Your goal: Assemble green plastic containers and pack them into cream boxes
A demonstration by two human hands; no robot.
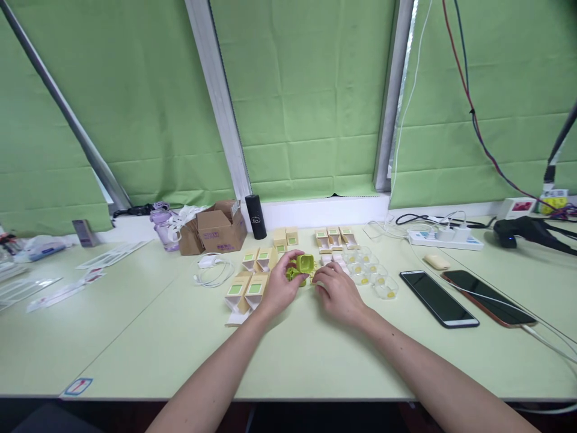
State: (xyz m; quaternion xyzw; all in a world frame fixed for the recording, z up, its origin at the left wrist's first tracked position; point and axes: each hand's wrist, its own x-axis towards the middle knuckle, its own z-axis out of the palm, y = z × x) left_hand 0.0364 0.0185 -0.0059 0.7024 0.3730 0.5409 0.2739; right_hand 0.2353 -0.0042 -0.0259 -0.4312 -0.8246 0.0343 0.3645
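My left hand [278, 291] is closed round a small green plastic case [303, 265], held just above the pale green table [135, 337]. My right hand [337, 290] lies next to it with its fingers curled and pinched at something small near the case; I cannot make out what. Small tan boxes with green labels [246, 290] lie left of my hands. More of these boxes [334, 237] stand open behind them. Several clear little trays with yellow bits [374, 276] sit to the right.
A brown cardboard box [215, 228], a black cylinder [255, 216] and a purple bottle [163, 228] stand at the back. Two phones [460, 296] lie at right, beside a power strip [446, 239] and cables. Papers lie at far left.
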